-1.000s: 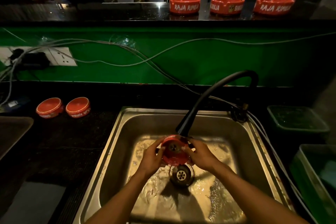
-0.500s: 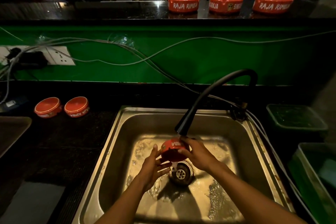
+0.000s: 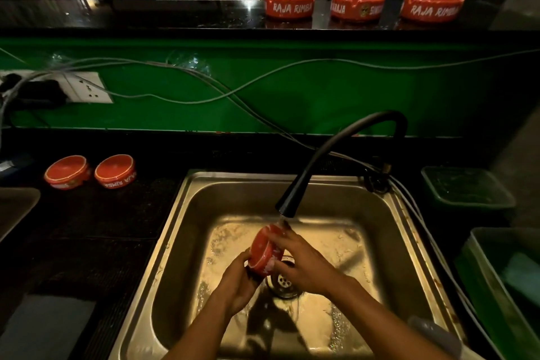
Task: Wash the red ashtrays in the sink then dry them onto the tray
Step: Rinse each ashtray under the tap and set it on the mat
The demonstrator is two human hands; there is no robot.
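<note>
Far left of my hands, I am noting two red ashtrays (image 3: 90, 171) sitting upside down on the table (image 3: 96, 228), presumably draining; the tray's dark corner (image 3: 16, 207) is lying just beyond them.

My left hand (image 3: 238, 283) is cupping the ashtray (image 3: 266, 248) from below, fingers curled around its lower rim. I am holding it tilted on edge so water from the faucet (image 3: 287, 204) is running across it.

My right hand (image 3: 304, 263) is gripping its upper side, fingertips at the stream.

The sink (image 3: 204, 213) walls are leaving ample room around both hands; the drain (image 3: 282, 280) is lying directly beneath. Three ashtrays (image 3: 358, 6) are waiting on the far ledge.
</note>
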